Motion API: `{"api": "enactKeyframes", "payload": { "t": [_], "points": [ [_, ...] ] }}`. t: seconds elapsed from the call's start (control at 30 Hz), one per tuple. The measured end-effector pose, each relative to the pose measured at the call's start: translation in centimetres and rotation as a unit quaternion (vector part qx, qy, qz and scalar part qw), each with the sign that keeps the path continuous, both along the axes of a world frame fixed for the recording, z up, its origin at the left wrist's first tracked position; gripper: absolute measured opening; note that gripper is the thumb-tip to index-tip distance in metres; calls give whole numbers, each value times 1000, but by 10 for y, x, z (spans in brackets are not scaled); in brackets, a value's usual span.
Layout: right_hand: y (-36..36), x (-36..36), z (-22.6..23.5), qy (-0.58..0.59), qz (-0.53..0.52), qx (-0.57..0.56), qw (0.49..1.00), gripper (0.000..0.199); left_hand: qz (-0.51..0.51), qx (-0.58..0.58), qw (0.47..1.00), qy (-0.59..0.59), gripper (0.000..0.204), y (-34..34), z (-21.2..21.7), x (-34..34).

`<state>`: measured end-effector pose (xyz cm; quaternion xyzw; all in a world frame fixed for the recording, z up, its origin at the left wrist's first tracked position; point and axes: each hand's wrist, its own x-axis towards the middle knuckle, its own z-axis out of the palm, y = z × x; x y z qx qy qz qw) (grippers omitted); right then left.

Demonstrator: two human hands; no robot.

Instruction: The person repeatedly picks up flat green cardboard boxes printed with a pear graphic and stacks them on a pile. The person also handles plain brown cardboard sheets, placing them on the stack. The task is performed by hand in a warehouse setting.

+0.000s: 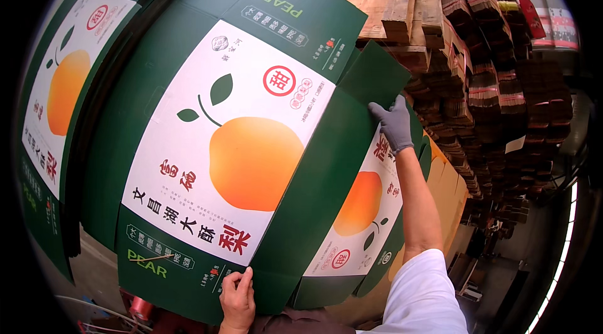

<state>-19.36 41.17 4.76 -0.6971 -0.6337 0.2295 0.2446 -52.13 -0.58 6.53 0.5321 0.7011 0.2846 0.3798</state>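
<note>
A large flat green cardboard box blank (207, 139) with a white panel and an orange fruit picture fills the middle of the view. My left hand (237, 299), bare, grips its near bottom edge. My right hand (394, 123), in a grey glove, holds the blank's far right edge near a folded green flap (374, 73). Beneath it lies another printed blank of the same kind (361, 221).
A stack of the same green blanks (56, 102) stands at the left. Wooden pallets (396, 1) sit at the top. Tall stacks of bundled brown flat cardboard (496, 89) fill the right side. Plain brown board (446, 183) lies under the pile by my right arm.
</note>
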Motion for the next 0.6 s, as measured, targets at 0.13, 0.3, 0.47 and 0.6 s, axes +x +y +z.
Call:
{"api": "enactKeyframes", "payload": {
  "t": [0.13, 0.3, 0.47, 0.6],
  "points": [
    [1, 4, -1, -57, 3, 9, 998, 56, 3, 6, 1000, 8, 41, -2, -3, 1],
    [-2, -11, 13, -97, -5, 15, 995, 60, 3, 5, 1000, 4, 41, -2, -3, 1],
    [-5, -19, 22, -114, -19, -3, 993, 64, 2, 0, 1000, 7, 42, -3, -3, 1],
    [-6, -21, 24, -134, -22, -15, 991, 64, -3, -1, 1000, 12, 42, -3, -3, 1]
  ]
}}
